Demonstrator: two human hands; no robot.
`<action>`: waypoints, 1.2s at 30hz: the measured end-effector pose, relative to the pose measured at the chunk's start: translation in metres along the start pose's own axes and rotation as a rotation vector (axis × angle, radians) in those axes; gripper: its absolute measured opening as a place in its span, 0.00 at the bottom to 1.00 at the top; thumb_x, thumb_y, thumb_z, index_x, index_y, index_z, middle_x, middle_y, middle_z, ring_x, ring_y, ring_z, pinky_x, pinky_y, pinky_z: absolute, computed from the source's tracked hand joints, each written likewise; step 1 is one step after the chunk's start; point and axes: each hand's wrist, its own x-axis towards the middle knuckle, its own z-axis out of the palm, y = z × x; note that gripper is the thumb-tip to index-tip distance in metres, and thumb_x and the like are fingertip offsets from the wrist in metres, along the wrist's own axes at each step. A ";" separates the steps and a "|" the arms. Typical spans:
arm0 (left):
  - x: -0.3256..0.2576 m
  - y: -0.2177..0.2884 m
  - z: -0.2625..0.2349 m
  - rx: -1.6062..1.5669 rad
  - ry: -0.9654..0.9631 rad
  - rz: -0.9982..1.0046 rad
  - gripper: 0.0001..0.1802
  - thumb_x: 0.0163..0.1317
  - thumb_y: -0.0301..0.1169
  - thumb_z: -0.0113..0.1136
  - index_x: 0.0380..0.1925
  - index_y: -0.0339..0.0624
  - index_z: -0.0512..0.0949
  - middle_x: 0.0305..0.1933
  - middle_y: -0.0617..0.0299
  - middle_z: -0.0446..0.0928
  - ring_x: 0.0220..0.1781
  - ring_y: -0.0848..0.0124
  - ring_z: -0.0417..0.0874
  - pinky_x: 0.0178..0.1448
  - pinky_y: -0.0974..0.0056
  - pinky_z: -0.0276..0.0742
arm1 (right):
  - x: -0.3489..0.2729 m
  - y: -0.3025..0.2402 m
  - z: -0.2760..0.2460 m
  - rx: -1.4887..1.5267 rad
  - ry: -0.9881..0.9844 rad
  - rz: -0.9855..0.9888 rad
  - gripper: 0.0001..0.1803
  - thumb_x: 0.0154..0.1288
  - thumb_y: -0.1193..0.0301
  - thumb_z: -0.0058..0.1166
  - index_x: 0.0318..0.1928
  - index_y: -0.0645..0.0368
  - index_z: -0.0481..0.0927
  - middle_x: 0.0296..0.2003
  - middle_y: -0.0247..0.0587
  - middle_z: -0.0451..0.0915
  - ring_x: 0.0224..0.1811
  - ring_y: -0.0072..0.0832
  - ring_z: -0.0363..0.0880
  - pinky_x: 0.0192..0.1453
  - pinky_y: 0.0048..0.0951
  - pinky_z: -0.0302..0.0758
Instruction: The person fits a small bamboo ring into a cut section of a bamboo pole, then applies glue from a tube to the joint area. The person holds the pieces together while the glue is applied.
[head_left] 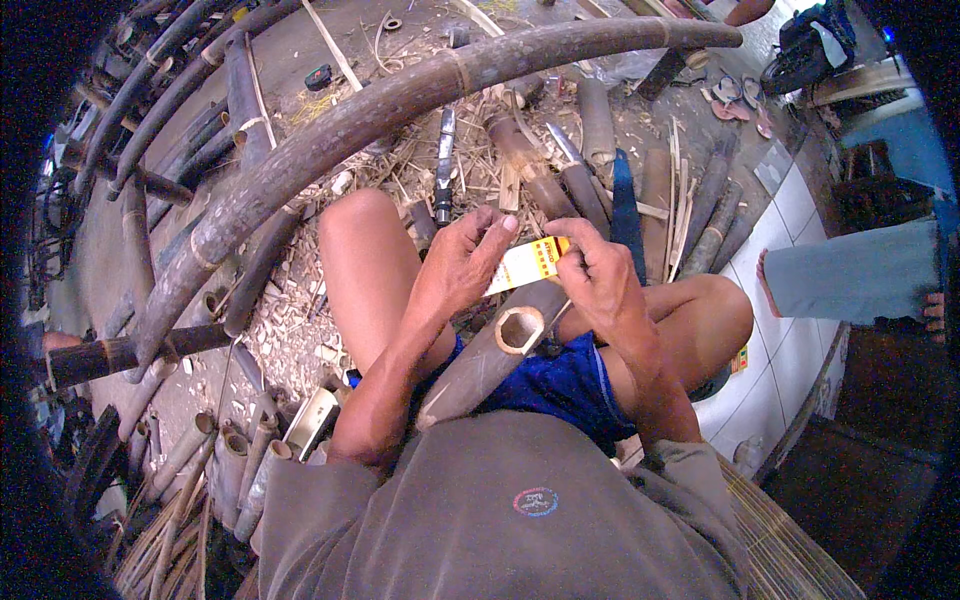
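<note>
Above my lap, both hands hold a small white and yellow packet with printed marks. My left hand is closed on its left end, thumb on top. My right hand pinches the yellow end, fingers curled. What is inside the packet is hidden. Beneath it, a thick brown bamboo tube rests slantwise across my lap, leaning against my shirt. A pale-edged hole is cut in its upper side. My hands are above the tube.
A long curved bamboo pole arches across the left and far side. Beyond my hands lie a dark knife-like tool, a blue blade, bamboo pieces and shavings. At right, another person's leg rests by white tiles. Bamboo tubes stand at left.
</note>
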 end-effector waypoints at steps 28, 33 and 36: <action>0.002 -0.008 -0.004 0.186 0.020 0.533 0.28 0.53 0.41 0.76 0.51 0.42 0.79 0.46 0.51 0.77 0.52 0.53 0.81 0.56 0.54 0.78 | -0.004 0.053 0.004 0.377 -0.021 -0.007 0.13 0.73 0.77 0.48 0.52 0.70 0.79 0.47 0.46 0.82 0.49 0.33 0.84 0.53 0.34 0.85; -0.006 0.004 -0.007 -0.019 0.152 0.765 0.19 0.57 0.35 0.74 0.45 0.41 0.79 0.45 0.53 0.78 0.51 0.56 0.81 0.54 0.55 0.77 | -0.009 0.058 0.020 0.755 -0.083 0.200 0.20 0.68 0.71 0.53 0.58 0.67 0.77 0.52 0.44 0.80 0.54 0.33 0.80 0.61 0.36 0.76; -0.008 0.014 0.004 -0.061 0.233 0.814 0.16 0.60 0.34 0.72 0.43 0.40 0.79 0.43 0.54 0.78 0.49 0.57 0.81 0.53 0.56 0.77 | -0.010 0.047 0.020 0.828 -0.072 0.364 0.20 0.68 0.72 0.52 0.58 0.66 0.77 0.52 0.44 0.80 0.53 0.33 0.79 0.61 0.38 0.75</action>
